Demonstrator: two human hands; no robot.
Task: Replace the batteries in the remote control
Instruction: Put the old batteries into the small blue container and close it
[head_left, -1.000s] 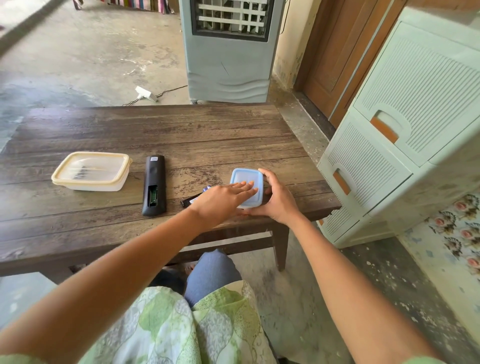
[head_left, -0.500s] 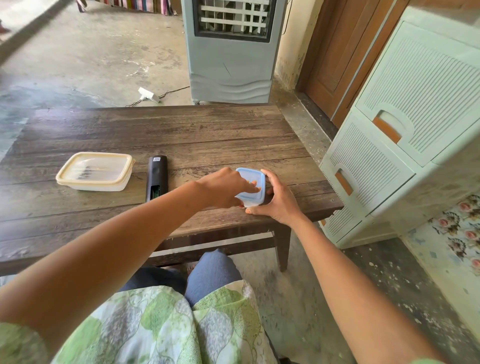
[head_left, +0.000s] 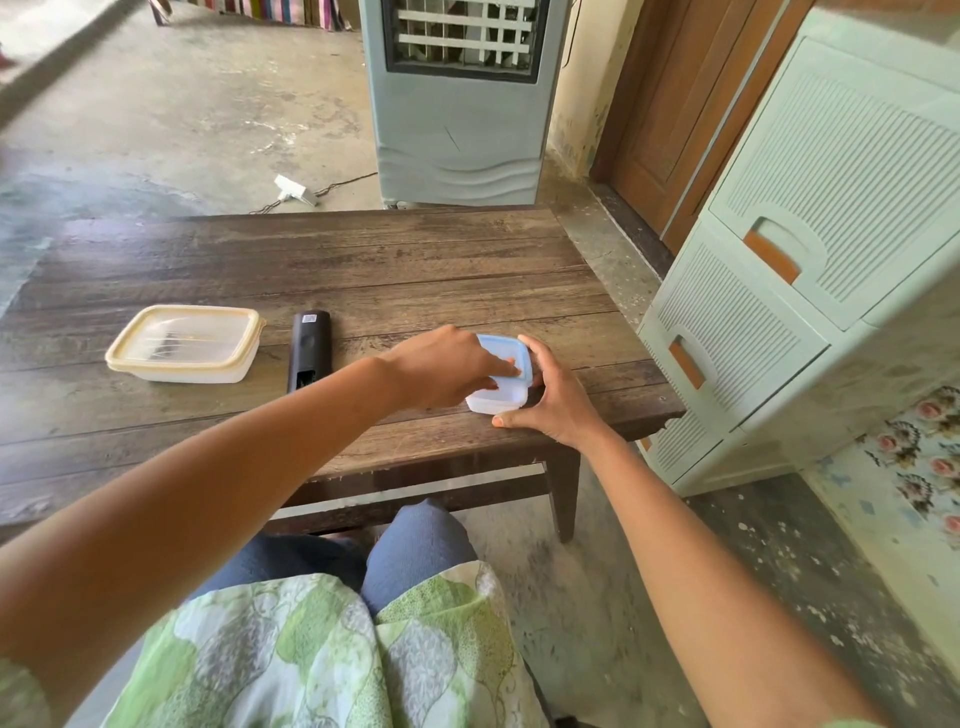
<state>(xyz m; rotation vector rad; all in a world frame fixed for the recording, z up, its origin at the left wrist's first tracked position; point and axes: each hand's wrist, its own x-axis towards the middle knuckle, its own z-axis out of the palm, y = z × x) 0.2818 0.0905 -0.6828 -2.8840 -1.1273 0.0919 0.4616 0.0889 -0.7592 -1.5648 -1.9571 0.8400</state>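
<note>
A black remote control (head_left: 309, 349) lies face down on the wooden table (head_left: 363, 270), its battery bay open at the near end. To its right stands a small white box (head_left: 496, 401) with a blue lid (head_left: 511, 349). My right hand (head_left: 550, 395) grips the box from the right side, thumb at its near corner. My left hand (head_left: 447, 366) holds the blue lid from the left, fingers curled over it; the lid is tilted up and shifted toward the far side of the box. What lies inside the box is hidden.
A clear rectangular container with a cream lid (head_left: 184, 343) sits left of the remote. A pale green drawer unit (head_left: 779, 291) stands right of the table, an air cooler (head_left: 457, 104) behind it. A white plug (head_left: 295, 190) lies on the floor.
My left hand went from lying flat on the blue lid to gripping it and lifting it off the white box. The small items left of the box are now hidden by my arm.
</note>
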